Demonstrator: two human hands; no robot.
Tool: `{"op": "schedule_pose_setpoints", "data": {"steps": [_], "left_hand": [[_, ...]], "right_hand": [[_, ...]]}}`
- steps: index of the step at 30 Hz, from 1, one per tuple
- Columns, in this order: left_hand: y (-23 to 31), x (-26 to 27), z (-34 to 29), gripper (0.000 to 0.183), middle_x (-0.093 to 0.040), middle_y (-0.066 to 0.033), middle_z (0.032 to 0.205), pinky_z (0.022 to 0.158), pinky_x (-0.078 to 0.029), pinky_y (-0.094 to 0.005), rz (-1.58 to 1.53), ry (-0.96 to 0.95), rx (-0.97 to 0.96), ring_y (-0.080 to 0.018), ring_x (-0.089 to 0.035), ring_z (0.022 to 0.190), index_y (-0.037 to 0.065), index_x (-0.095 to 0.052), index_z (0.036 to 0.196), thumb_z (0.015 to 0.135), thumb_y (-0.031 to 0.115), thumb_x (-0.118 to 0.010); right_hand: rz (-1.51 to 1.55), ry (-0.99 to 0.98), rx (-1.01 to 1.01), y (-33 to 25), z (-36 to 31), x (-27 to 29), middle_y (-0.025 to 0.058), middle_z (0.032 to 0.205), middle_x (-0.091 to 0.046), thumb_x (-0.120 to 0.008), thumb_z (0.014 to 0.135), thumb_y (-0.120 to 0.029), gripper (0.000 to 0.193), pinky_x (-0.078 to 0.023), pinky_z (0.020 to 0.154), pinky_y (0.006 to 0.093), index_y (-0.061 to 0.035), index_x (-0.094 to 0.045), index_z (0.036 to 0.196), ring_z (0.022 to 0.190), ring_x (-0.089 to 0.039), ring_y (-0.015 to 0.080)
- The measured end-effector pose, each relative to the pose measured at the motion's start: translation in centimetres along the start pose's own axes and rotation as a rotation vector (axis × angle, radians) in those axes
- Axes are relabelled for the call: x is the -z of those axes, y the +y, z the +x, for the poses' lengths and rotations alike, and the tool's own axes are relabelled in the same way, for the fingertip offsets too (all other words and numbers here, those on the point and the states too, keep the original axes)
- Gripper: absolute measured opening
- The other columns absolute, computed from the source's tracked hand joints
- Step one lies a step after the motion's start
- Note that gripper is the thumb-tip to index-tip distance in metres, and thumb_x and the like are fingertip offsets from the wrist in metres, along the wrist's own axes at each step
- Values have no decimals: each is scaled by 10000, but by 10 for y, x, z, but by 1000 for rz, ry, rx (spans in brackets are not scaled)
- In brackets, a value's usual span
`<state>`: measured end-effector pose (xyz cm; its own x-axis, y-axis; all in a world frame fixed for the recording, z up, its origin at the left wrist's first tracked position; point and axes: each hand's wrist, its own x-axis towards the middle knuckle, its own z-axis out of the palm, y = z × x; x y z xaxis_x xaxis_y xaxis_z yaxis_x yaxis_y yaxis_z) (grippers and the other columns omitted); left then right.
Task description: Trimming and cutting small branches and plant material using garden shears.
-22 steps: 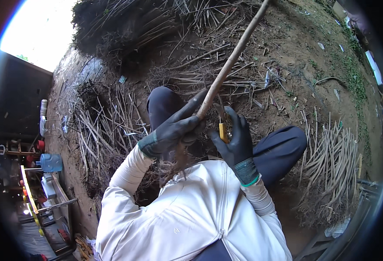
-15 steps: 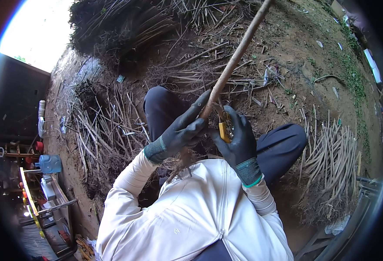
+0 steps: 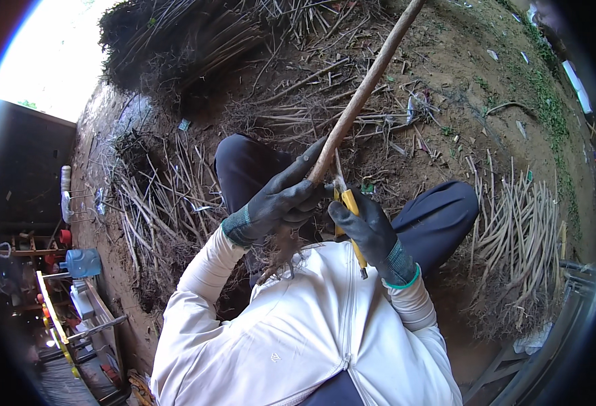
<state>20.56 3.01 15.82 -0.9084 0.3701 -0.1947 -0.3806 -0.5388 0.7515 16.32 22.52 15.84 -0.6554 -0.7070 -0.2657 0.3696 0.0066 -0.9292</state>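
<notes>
– Brown wood, head view: how is the stem (image 3: pixel 367 88) placed?
– Its lower end is gripped in the gloved left hand (image 3: pixel 277 201); roots (image 3: pixel 281 252) are seen below. The long axis is slanted away, up and rightward.
– And the right hand (image 3: pixel 373 229)?
– A yellow-handled tool (image 3: pixel 350 201) is grasped there, its metal end pointed up, just right of the stem; contact cannot be told. The stem is held nearer the left hand.

Dirt ground (image 3: pixel 447 61), piled rooted sticks (image 3: pixel 516 237)
</notes>
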Motion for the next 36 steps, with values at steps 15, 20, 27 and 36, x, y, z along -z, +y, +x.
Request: {"op": "schedule_pose_setpoints", "data": {"steps": [15, 20, 27, 36], "left_hand": [[-6, 5, 7, 649, -328, 34, 650, 389, -220, -159, -295, -126, 28, -24, -265, 452, 254, -99, 1472, 948, 231, -481], [3, 8, 4, 605, -340, 32, 649, 399, -219, -157, -132, -50, 35, -29, -286, 462, 194, -156, 1459, 952, 272, -479], [45, -11, -29, 341, -554, 38, 770, 559, -406, -190, 986, 526, -247, -39, -477, 604, 44, -527, 1225, 888, 101, -527], [45, 27, -38, 324, -546, -101, 658, 589, -456, -282, 1549, 553, -257, -127, -552, 590, 31, -632, 1033, 714, 34, -574]], "right_hand": [[104, -52, -98, 7, -4, 20, -32, 818, -531, -595, 892, -275, 392, -424, 672, 185, -59, -519, 1211, 731, -492, 36], [111, 20, 24, 24, -1, 36, -24, 900, -549, -631, 871, -204, 428, -449, 730, 198, -23, -501, 1236, 785, -522, 46], [221, 367, 351, 38, -5, 111, 43, 985, -518, -688, 788, -67, 503, -477, 775, 225, -33, -454, 1232, 854, -562, 111], [-464, 684, 526, 1, -7, 177, 143, 1176, -476, -624, 840, -440, 653, -369, 957, 356, -60, -402, 1322, 1095, -488, 241]]}}
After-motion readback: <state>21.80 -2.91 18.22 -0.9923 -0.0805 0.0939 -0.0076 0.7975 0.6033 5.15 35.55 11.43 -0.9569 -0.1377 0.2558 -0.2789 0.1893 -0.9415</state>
